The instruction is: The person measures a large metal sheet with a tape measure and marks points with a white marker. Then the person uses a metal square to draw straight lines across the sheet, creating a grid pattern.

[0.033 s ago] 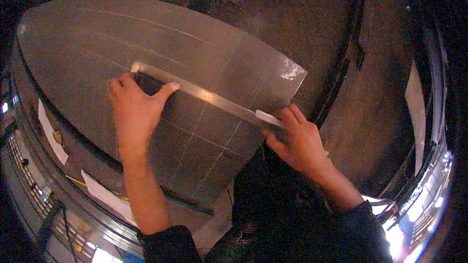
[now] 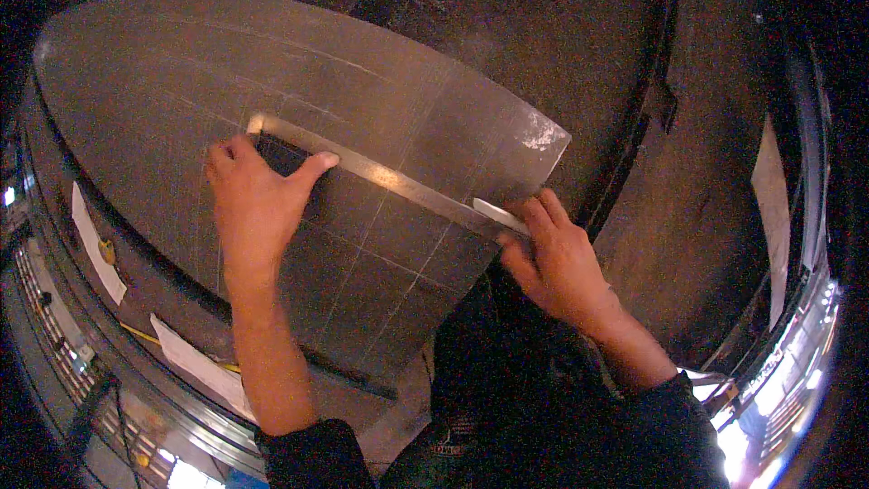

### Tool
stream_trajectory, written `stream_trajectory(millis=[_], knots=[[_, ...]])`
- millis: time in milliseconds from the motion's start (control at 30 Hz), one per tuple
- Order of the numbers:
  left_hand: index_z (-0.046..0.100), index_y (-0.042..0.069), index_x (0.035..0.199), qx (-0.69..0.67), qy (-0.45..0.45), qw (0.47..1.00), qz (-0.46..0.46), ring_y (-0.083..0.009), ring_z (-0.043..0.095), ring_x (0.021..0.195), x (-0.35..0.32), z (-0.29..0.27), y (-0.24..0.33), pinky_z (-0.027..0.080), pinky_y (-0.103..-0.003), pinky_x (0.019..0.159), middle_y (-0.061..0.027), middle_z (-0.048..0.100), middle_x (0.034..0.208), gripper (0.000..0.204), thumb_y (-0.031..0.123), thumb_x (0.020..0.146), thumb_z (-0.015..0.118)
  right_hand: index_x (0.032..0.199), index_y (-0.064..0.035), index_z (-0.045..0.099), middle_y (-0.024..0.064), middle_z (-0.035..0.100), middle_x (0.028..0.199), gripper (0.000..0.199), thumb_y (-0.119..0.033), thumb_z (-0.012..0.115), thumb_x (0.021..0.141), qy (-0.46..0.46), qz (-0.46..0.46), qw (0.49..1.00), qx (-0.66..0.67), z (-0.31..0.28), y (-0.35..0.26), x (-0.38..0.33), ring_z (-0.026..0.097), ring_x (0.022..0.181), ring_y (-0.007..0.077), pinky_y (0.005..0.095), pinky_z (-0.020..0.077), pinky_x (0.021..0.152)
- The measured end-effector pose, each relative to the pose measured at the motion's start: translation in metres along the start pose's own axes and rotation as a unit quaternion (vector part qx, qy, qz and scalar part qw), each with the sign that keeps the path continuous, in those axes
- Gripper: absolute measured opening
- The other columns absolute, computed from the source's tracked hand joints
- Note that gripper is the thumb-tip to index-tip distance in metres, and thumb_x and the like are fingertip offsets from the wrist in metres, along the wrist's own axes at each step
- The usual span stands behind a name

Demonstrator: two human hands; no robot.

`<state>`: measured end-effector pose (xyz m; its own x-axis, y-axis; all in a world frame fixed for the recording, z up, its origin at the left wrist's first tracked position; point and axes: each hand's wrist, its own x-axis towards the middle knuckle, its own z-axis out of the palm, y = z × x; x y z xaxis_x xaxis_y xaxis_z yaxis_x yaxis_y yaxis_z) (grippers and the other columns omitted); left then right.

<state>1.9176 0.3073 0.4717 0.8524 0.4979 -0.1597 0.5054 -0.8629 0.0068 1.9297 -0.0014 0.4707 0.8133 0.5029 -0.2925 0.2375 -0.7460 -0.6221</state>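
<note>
A large dark grey sheet (image 2: 362,258) with a curved far edge and thin pale lines across it lies in front of me. On it, a narrow metal straightedge (image 2: 389,179) runs slantwise from upper left to lower right. My left hand (image 2: 258,190) is closed about a black block-like piece (image 2: 282,156) along the straightedge's near side, with the thumb touching the metal. Near the other end, my right hand (image 2: 557,263) grips a slim, pale, flat tool with a rounded tip (image 2: 496,214), which lies along the straightedge. The fingers cover the rest of the tool.
A second dark curved surface (image 2: 706,217) lies to the right, past a black edge strip (image 2: 634,145). White strips (image 2: 98,244) and a small yellow item (image 2: 108,252) sit at the left. Whitish smudges (image 2: 543,129) mark the sheet's right corner.
My right hand and the pale tool have shifted slightly, the thumb a little to the right and up. My left hand has moved a touch to the right.
</note>
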Motion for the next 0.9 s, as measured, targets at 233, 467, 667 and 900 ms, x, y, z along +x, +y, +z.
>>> stream_trajectory(millis=[233, 467, 667, 900], knots=[[0.048, -0.012, 0.126, -0.013, -0.051, 0.998, -0.025, -0.0495, 0.048, 0.121, 0.005, 0.003, 0.002, 0.042, -0.052, 0.103, -0.0336, 0.048, 0.129, 0.104, 0.064, 0.063, 0.080, 0.113, -0.0049, 0.059, 0.0177, 0.056, 0.100, 0.022, -0.008, 0.057, 0.091, -0.027, -0.114, 0.993, 0.009, 0.007, -0.021, 0.064, 0.061, 0.091, 0.0414, 0.0469, 0.0524, 0.076], [0.045, -0.013, 0.127, -0.025, -0.035, 0.999, -0.023, -0.0498, 0.045, 0.124, 0.004, 0.001, 0.003, 0.039, -0.052, 0.105, -0.0356, 0.046, 0.131, 0.103, 0.062, 0.065, 0.080, 0.108, -0.0049, 0.057, 0.0177, 0.056, 0.098, 0.018, -0.011, 0.058, 0.091, -0.095, -0.130, 0.987, -0.008, 0.012, -0.042, 0.074, 0.063, 0.081, 0.0420, 0.0494, 0.0539, 0.068], [0.039, -0.012, 0.136, -0.025, -0.051, 0.998, -0.036, -0.0543, 0.038, 0.129, 0.005, 0.004, 0.004, 0.034, -0.055, 0.109, -0.0387, 0.039, 0.139, 0.115, 0.069, 0.064, 0.077, 0.106, -0.0029, 0.058, 0.0190, 0.060, 0.099, 0.019, -0.010, 0.056, 0.089, -0.205, -0.103, 0.961, -0.151, -0.024, -0.057, 0.060, 0.065, 0.081, 0.0418, 0.0493, 0.0553, 0.068], [0.046, -0.014, 0.123, 0.002, -0.025, 0.999, -0.025, -0.0503, 0.045, 0.124, 0.001, -0.001, 0.007, 0.043, -0.052, 0.101, -0.0356, 0.045, 0.131, 0.099, 0.059, 0.067, 0.080, 0.105, -0.0011, 0.057, 0.0249, 0.065, 0.092, 0.021, -0.008, 0.059, 0.085, -0.224, 0.051, 0.935, -0.269, -0.115, -0.017, -0.010, 0.066, 0.082, 0.0430, 0.0521, 0.0526, 0.070]])
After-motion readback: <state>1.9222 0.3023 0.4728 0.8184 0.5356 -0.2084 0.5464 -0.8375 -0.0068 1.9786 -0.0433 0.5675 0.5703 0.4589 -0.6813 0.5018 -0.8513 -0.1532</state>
